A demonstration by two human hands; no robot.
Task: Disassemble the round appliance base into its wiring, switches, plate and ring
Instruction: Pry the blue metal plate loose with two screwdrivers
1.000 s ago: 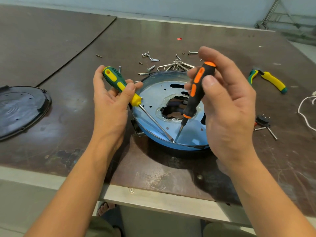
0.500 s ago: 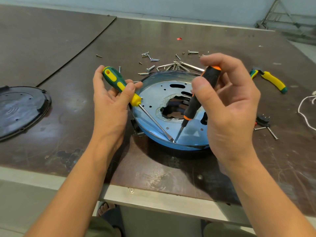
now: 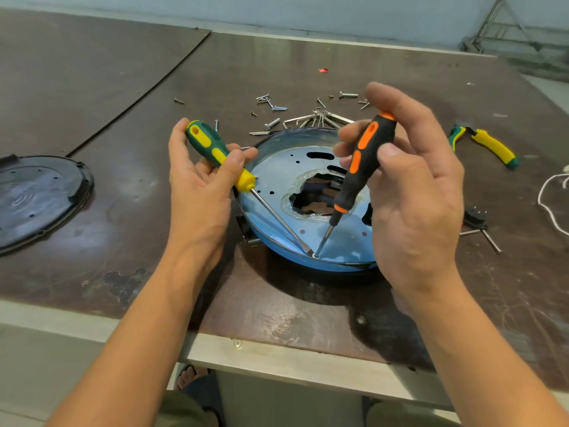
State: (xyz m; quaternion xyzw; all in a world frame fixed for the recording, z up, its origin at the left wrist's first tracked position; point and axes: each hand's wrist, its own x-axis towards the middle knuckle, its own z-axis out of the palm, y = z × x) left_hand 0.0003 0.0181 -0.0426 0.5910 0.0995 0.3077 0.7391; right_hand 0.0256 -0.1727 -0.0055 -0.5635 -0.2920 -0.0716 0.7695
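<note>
The round appliance base (image 3: 345,241) lies in the middle of the table, its shiny bluish metal plate up with a ragged hole at its centre. My left hand (image 3: 200,192) grips a green-and-yellow screwdriver (image 3: 215,149). My right hand (image 3: 412,192) pinches a black-and-orange screwdriver (image 3: 363,161) between thumb and fingers. Both blades meet at one spot on the plate's near rim (image 3: 314,255). A small black switch (image 3: 475,218) with two long pins lies to the right of the base.
A black round cover (image 3: 37,198) lies at the left. Several loose screws (image 3: 274,107) and metal rods lie behind the base. Yellow-green pliers (image 3: 489,146) and a white cord (image 3: 551,204) are at the right. The table's metal front edge (image 3: 277,359) is close to me.
My right hand has shifted its grip on the orange screwdriver, rolling the handle between thumb and fingers. Both blade tips stay at the same rim spot. The left hand has not moved.
</note>
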